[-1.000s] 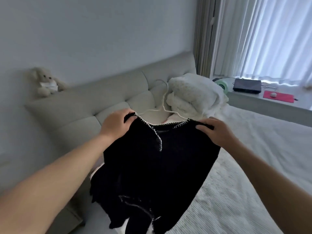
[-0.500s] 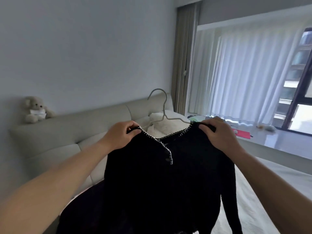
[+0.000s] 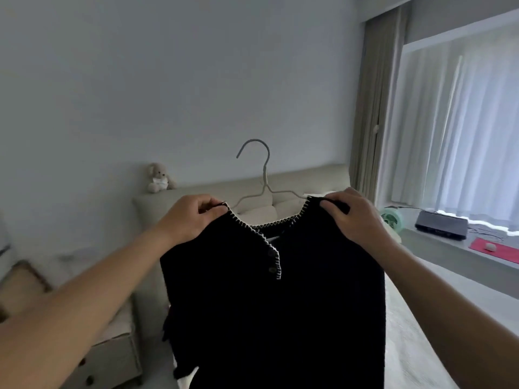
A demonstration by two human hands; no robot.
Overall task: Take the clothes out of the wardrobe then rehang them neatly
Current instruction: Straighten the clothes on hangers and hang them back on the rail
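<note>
- The left hand (image 3: 191, 217), at centre frame, pinches the left shoulder of a black cardigan (image 3: 275, 304), fingers curled over the cloth.
- The right hand (image 3: 351, 217) grips the other shoulder the same way.
- The cardigan hangs between both hands, filling the lower centre; it has pale stitching along its neckline and two dark buttons.
- A pale wire hanger (image 3: 262, 178) sits inside the neckline, its hook rising above.
- Behind, a padded headboard (image 3: 309, 178) carries a teddy bear (image 3: 159, 177).
- At right, a window ledge (image 3: 449, 248) holds a small green fan (image 3: 391, 220).
</note>
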